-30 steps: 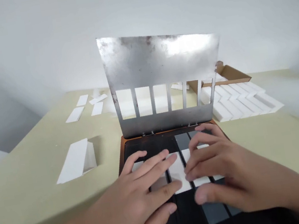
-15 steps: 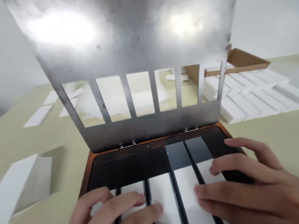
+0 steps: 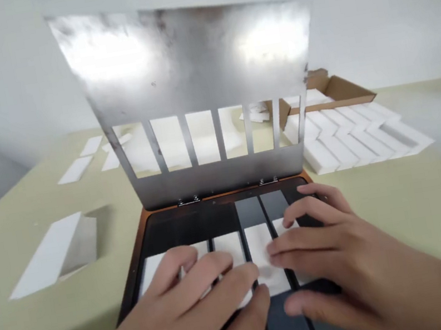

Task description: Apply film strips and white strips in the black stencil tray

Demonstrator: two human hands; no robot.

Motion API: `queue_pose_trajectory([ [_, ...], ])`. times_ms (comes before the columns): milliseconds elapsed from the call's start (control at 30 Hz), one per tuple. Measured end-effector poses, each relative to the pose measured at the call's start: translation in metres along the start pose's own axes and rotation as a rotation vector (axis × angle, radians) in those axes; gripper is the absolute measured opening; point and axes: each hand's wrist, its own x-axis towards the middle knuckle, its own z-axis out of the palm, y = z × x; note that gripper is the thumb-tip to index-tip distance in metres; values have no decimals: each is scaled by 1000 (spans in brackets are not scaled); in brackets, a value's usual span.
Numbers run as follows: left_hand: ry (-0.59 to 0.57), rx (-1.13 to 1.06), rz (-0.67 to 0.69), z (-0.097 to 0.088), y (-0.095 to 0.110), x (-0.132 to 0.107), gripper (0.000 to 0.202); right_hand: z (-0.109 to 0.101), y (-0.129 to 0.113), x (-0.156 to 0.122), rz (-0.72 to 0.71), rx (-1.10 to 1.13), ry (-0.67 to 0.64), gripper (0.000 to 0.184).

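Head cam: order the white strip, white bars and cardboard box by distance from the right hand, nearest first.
1. White strip: in the tray, under the fingertips of the right hand.
2. White bars: on the table, right of the tray.
3. Cardboard box: behind the bars, far right.

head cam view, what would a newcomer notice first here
A scratched, slotted metal plate stands raised in the centre, hinged to the far edge of a dark tray. Below it, the left hand and right hand lie over white strips in the tray. White blocks sit far right, before an open cardboard box.

Plain white wall (image 3: 384, 8), pale olive tabletop (image 3: 406, 213) running back to it, soft diffuse light
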Motion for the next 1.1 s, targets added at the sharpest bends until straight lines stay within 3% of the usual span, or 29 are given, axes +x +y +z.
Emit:
queue_pose_trajectory([
  [167, -6, -162, -24, -1, 11, 10, 22, -3, -5, -5, -12, 13, -44, 27],
  [333, -12, -217, -19, -1, 8, 8, 21, -4, -5, -5, 15, -36, -112, 83],
  [400, -24, -223, -8, 0, 7, 7, 21, -4, -6, -5, 22, -59, -179, 92],
  [667, 87, -249, -31, -7, 4, 3, 16, -5, -10, -5, 20, -151, -252, 77],
  [867, -18, -201, 163, -6, 8, -1, 24, -4, -9, -4, 23, -182, -230, 55],
  [1100, -33, -215, 206, -1, 6, -1, 29, -2, -4, -2, -19, -211, -175, 54],
])
